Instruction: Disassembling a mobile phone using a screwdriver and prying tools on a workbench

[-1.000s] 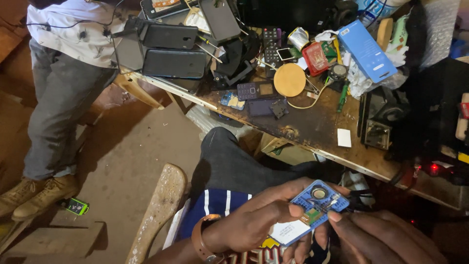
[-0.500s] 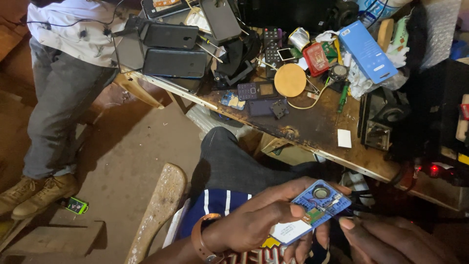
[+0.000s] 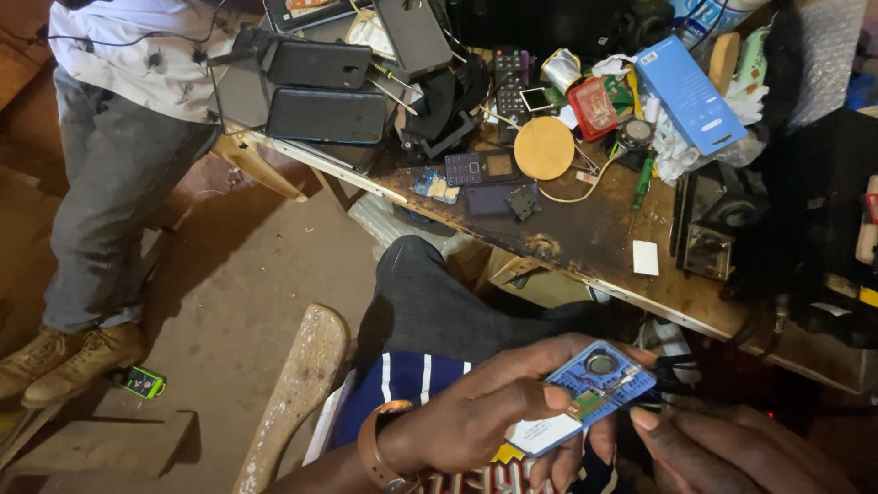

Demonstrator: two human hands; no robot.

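While L hand [image 3: 476, 425] grips blue circuit board [image 3: 585, 393] over lap, below workbench [image 3: 585, 238], R hand [image 3: 732, 453] fingertips sit at board's right edge, holding nothing. Judged: board already out of casing, inspection underway; reassembly not started. Phone parts [image 3: 480, 169] left on bench.

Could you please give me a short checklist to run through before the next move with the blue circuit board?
1. Board held firmly: the left hand pinches the blue circuit board by its edges: ok.
2. Working hand ready: the right hand has a fingertip by the board's lower right edge, no tool in it: ok.
3. Component side up: round part and small chips face the camera: ok.
4. Tools at hand: the green screwdriver lies on the workbench, apart from both hands: not ok.
5. Board undamaged: too small to judge: cannot tell.
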